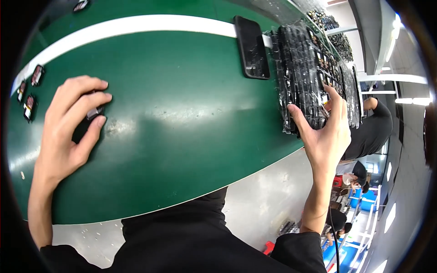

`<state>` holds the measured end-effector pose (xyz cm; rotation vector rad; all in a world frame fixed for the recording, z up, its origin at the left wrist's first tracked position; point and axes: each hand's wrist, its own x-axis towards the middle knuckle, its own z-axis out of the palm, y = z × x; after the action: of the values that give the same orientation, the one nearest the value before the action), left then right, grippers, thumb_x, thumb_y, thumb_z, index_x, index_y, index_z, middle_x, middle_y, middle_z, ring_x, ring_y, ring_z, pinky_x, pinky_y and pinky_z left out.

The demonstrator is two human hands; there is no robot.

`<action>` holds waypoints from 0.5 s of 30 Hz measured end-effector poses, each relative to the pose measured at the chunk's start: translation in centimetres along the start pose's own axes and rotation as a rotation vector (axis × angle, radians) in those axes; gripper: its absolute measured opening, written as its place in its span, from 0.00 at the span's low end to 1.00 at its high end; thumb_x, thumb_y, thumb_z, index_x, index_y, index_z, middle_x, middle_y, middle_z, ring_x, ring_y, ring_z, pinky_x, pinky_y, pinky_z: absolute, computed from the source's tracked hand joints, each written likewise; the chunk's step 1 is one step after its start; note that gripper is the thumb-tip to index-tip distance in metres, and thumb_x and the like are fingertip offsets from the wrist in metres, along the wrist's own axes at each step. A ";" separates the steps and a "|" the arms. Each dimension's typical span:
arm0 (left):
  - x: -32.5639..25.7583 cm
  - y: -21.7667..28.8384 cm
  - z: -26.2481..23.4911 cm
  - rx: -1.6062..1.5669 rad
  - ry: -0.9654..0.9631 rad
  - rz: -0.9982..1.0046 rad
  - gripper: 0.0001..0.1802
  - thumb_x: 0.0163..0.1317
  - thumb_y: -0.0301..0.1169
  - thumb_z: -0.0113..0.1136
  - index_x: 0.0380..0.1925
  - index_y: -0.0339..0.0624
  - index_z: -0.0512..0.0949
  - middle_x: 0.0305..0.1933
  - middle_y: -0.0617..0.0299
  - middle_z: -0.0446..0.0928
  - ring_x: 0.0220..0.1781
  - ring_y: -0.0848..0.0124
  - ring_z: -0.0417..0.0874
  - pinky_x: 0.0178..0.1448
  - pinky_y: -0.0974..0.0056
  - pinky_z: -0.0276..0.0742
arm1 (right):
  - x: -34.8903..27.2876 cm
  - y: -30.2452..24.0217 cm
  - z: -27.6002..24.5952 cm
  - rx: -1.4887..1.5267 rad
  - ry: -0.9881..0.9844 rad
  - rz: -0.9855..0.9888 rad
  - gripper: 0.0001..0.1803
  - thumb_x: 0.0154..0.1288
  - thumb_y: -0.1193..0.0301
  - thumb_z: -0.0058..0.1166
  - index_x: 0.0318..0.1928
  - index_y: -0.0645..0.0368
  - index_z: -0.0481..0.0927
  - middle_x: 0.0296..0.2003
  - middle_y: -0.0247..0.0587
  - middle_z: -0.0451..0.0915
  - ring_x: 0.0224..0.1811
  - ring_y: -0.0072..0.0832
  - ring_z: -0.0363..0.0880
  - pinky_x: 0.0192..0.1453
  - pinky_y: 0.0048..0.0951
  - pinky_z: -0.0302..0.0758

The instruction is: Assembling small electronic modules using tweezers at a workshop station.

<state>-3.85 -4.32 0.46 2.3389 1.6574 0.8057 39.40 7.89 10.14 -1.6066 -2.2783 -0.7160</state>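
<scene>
My left hand [68, 123] is over the left part of the green table, its fingers curled around a small black-and-grey part [94, 112]. The thumb is close against the part; the fingers partly hide it. To the right, my right hand [325, 132] is at a tall stack of clear-and-black plastic trays [298, 77]. Its thumb and fingers are spread apart, with the thumb near the stack's side and the fingertips among the small parts [330, 68] in the top tray. Nothing held shows between them.
A black smartphone [253, 48] lies beside the stack, at the end of a white strip [136, 25] across the green table [182, 150]. Several small black parts [29, 107] lie at the far left, and another [81, 5] beyond the strip. People [371, 129] work at the right.
</scene>
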 end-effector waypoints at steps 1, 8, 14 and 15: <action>0.1 0.0 0.4 0.023 0.023 0.021 0.23 0.59 0.20 0.72 0.57 0.34 0.85 0.69 0.45 0.83 0.73 0.42 0.82 0.78 0.43 0.75 | -0.5 0.7 -0.6 0.109 0.011 0.031 0.42 0.59 0.50 0.87 0.67 0.58 0.83 0.47 0.44 0.83 0.41 0.38 0.86 0.46 0.42 0.85; 3.9 6.7 0.0 0.138 0.053 0.243 0.29 0.52 0.31 0.81 0.57 0.37 0.87 0.69 0.44 0.84 0.68 0.42 0.84 0.70 0.42 0.80 | -7.3 6.5 -3.2 0.819 0.217 0.440 0.20 0.72 0.76 0.78 0.60 0.62 0.85 0.38 0.23 0.72 0.33 0.07 0.61 0.35 0.14 0.59; 16.4 21.9 4.8 0.097 0.040 0.615 0.37 0.57 0.41 0.83 0.67 0.45 0.86 0.77 0.48 0.79 0.75 0.45 0.81 0.77 0.41 0.76 | -14.6 8.9 1.7 1.263 0.364 0.816 0.11 0.89 0.70 0.60 0.59 0.63 0.87 0.42 0.21 0.77 0.40 0.09 0.70 0.46 0.16 0.68; 18.4 24.1 6.4 0.106 0.029 0.645 0.39 0.57 0.42 0.83 0.70 0.46 0.83 0.79 0.49 0.77 0.78 0.46 0.79 0.81 0.41 0.73 | -15.6 8.6 2.5 1.400 0.329 0.889 0.13 0.90 0.68 0.57 0.60 0.64 0.87 0.41 0.22 0.77 0.37 0.09 0.68 0.42 0.16 0.67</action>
<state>23.72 4.62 11.53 2.9914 0.9533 0.8586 53.05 -1.02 2.64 -1.2731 -0.9953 0.6694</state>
